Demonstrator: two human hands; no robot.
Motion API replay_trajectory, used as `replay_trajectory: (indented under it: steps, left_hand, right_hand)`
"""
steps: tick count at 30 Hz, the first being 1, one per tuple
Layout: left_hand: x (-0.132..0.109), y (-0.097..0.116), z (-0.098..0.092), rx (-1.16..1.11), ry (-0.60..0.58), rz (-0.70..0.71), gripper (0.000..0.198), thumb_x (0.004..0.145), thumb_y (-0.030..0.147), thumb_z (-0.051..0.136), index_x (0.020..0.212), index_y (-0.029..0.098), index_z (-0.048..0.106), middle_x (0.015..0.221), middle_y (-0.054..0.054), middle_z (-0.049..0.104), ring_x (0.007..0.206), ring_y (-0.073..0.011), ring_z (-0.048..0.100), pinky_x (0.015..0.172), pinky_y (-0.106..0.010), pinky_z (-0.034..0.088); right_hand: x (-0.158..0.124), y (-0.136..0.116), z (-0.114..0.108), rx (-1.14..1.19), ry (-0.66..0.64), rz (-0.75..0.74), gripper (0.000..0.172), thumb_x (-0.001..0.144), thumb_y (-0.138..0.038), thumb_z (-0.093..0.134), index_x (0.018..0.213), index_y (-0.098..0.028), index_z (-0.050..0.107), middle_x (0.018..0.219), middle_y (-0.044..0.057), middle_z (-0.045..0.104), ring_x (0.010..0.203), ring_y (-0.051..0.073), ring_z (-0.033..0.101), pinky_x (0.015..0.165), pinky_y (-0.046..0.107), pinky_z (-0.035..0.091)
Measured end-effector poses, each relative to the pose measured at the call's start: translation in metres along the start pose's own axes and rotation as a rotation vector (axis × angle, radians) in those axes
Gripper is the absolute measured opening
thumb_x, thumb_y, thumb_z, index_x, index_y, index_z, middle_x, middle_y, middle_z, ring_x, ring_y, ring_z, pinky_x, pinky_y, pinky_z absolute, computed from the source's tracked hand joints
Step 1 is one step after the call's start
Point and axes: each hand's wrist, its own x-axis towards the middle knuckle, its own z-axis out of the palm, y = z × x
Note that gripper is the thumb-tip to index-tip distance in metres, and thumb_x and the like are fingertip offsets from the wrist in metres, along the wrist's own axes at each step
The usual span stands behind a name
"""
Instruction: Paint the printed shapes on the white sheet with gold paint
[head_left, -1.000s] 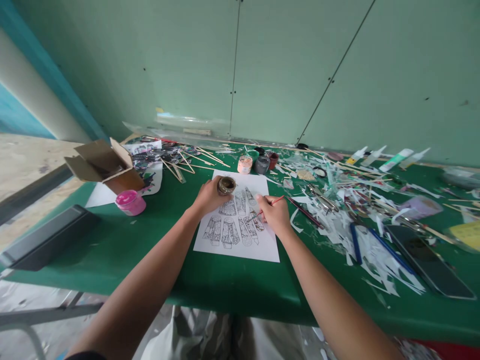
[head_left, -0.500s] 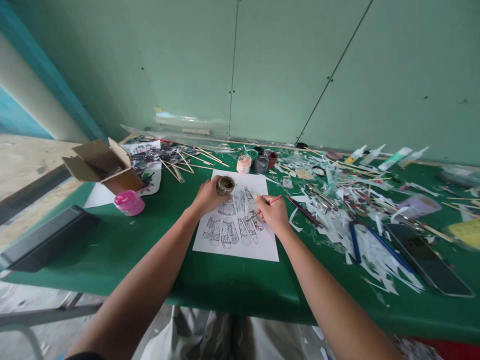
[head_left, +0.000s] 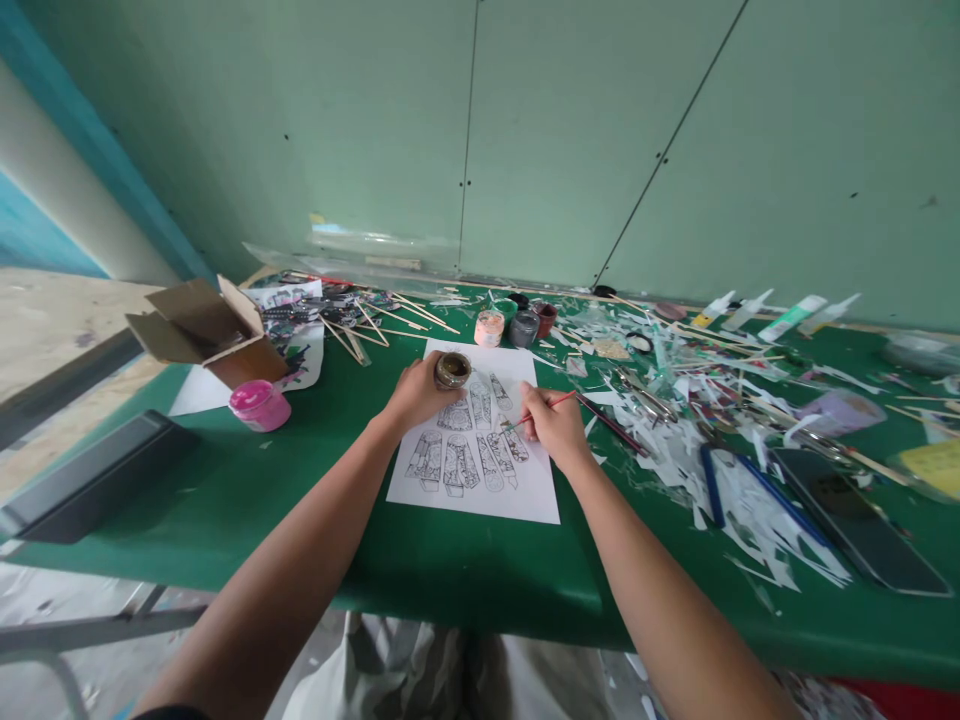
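Compared with half a second ago, the right hand (head_left: 553, 427) has moved a little to the right and away from the body. The red brush (head_left: 541, 408) now lies flatter, with its tip on one of the narrow printed figures on the right part of the white sheet (head_left: 480, 490). The left hand (head_left: 414, 396) and the small paint jar (head_left: 453, 370) have not moved. So the painting goes on at a new spot of the same sheet, and the jar is kept near the brush.

The right hand rests low over the sheet, its fingers pinched around the brush handle as on a pen; the handle points away to the right. The left forearm comes in from the lower left, and its fingers are curled around the side of the open jar, which seems to stand on the upper left corner of the sheet. The sheet lies flat on the green bench (head_left: 225, 480), straight before the person.

Just behind the sheet stand three more jars (head_left: 523, 328). A pink jar (head_left: 259, 404) and an open cardboard box (head_left: 210, 335) are to the left, well apart. Paper scraps (head_left: 675, 430) cover the bench on the right.
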Motion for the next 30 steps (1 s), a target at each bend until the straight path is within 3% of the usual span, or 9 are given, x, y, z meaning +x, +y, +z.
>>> replay_trajectory:
  steps: [14,30]
  left_hand:
    - [-0.0008,0.0016,-0.0011,0.012,-0.012,-0.012,0.045,0.063,0.032,0.073,0.103,0.019,0.057,0.097,-0.009,0.064,0.091,-0.0292,0.059,0.073,-0.039,0.044]
    - [-0.0003,0.0018,-0.0015,-0.006,-0.014,-0.004,0.046,0.063,0.032,0.074,0.103,0.02,0.056,0.098,-0.008,0.065,0.093,-0.0288,0.059,0.074,-0.038,0.044]
  right_hand:
    - [-0.0028,0.0007,0.0025,-0.154,0.022,-0.062,0.047,0.077,-0.05,0.057,0.042,-0.021,0.047,0.032,-0.003,0.044,0.032,0.01,0.041,0.039,0.023,0.034]
    - [-0.002,0.0005,0.0019,-0.152,0.045,-0.045,0.046,0.079,-0.048,0.055,0.042,-0.022,0.046,0.031,-0.003,0.042,0.03,0.011,0.041,0.038,0.024,0.034]
